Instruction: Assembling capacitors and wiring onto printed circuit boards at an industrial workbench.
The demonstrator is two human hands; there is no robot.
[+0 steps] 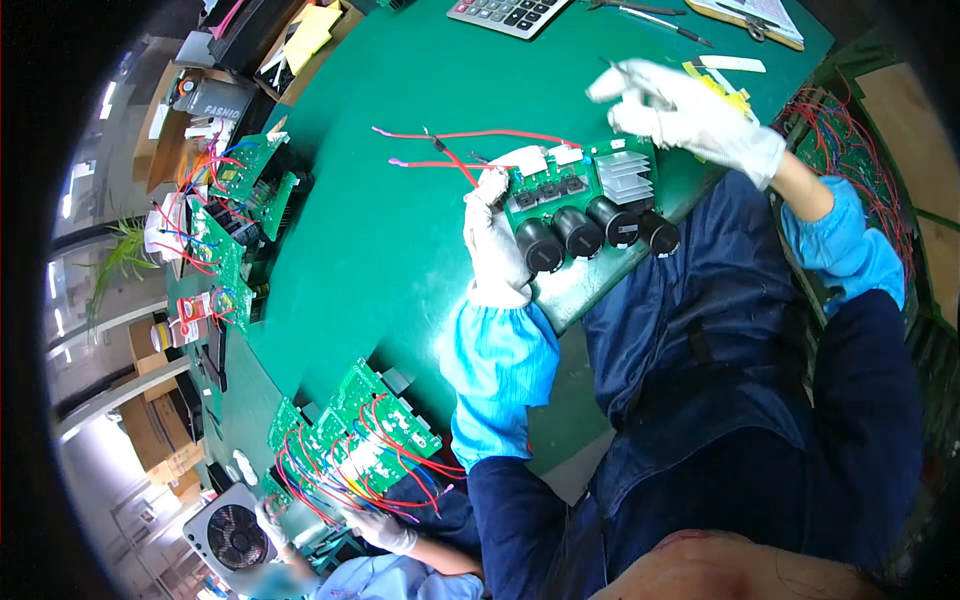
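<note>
A green circuit board point(608, 178) lies near the table's front edge. It carries several black cylindrical capacitors point(577, 233) along its near side and a silver finned heatsink point(626, 178) at its right. My left hand point(497, 245), in a white glove, grips the board's left edge. Red wires point(480, 134) run leftward from the board across the table. My right hand point(690, 118), also gloved, hovers above and right of the board without touching it. Its fingers are apart and slightly blurred, and I see nothing held in them.
A calculator point(508, 14), a pen point(665, 27) and a clipboard point(750, 15) lie at the far side of the green table point(390, 245). More wired boards point(365, 430) sit lower left, near a co-worker's gloved hand point(380, 530). A fan point(230, 535) stands beyond.
</note>
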